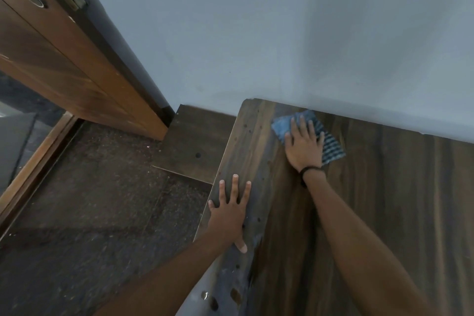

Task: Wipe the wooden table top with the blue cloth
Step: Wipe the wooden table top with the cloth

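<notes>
Head | blue cloth point(331, 147) lengthwise along wall point(256, 33) | right hand point(304, 145) flat atop | left hand point(228, 213) flat

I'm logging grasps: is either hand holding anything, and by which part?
Nothing is gripped. The right hand presses flat on the middle of the blue cloth; the left hand rests flat on the wooden table top near its left edge.

Bare left hand point(228, 215) and forearm, bare right hand point(304, 146) and forearm, thin black band point(310, 169) round right wrist
</notes>
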